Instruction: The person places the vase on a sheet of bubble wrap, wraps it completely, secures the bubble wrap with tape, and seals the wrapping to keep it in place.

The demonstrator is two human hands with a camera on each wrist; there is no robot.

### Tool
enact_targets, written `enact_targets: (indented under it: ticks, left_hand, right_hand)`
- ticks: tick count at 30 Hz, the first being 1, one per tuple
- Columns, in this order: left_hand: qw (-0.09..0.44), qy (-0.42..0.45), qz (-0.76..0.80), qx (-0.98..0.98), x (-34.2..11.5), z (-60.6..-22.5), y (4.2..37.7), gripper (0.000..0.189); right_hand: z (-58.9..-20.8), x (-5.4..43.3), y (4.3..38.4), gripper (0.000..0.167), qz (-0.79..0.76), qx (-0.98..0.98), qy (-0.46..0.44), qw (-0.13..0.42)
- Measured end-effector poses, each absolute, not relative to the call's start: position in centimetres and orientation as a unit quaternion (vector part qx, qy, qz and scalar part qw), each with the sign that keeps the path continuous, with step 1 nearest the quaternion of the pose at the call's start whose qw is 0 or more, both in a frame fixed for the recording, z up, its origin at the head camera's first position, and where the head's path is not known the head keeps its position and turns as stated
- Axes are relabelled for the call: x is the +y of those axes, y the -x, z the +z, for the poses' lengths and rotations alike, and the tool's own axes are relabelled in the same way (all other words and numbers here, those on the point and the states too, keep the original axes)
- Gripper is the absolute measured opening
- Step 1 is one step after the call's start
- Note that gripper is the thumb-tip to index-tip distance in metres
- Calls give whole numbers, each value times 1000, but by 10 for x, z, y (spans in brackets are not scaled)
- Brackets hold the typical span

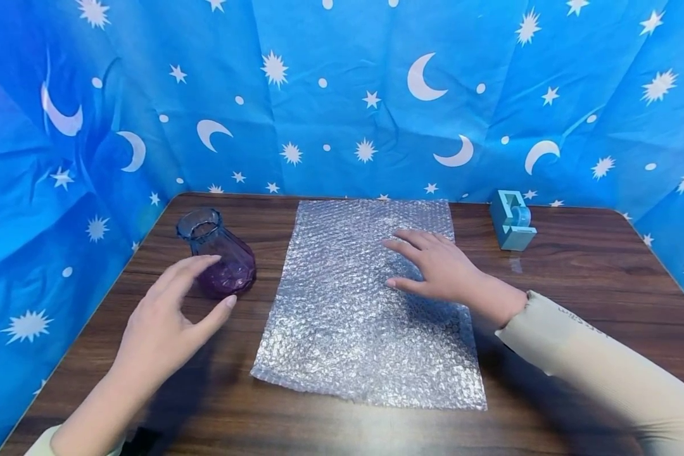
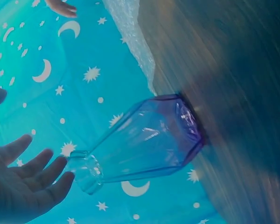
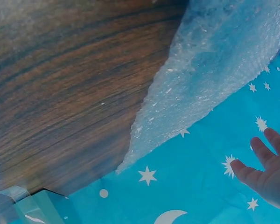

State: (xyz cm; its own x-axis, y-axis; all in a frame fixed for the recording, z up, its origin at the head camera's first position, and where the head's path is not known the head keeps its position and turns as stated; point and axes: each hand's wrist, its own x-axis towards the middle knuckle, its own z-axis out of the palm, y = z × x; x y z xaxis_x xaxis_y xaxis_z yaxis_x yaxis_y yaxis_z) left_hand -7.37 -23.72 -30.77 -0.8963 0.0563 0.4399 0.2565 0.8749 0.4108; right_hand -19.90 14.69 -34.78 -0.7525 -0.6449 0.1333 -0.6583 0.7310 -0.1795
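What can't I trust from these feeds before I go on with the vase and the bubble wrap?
- Left hand to vase: head view overlaps them, left wrist view is blurred; contact cannot be told.
- Bubble wrap under the right hand: covered in the head view.
- Tape dispenser: too small in the head view to show a loose tape end; cut off by the right wrist view's bottom edge.
- Vase base: blurred against the table in the left wrist view.

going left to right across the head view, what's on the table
left hand → glass vase → bubble wrap sheet → right hand, flat on the wrap's right part → tape dispenser
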Motion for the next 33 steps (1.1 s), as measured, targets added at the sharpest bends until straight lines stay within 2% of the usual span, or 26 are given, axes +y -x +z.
enact_targets:
  ticks: [6,10,22,33]
  left_hand:
    - [217,38,-302,-927,-248,-306,87,102]
    - [201,6,-356,-913,-258,-308,101,115]
    - [145,-27,-496,-856,-273,-320,142,115]
    - [52,-22,-556,-829,-289,-336,166,113]
  right_hand:
    - [-347,147,199,73,104,-930,-352,39]
    - [-347,148,199,73,99,-930,-351,38]
    - [-348,151,199,71,104,-933,-343,32]
    - [-348,150,199,72,95,-934,-343,30]
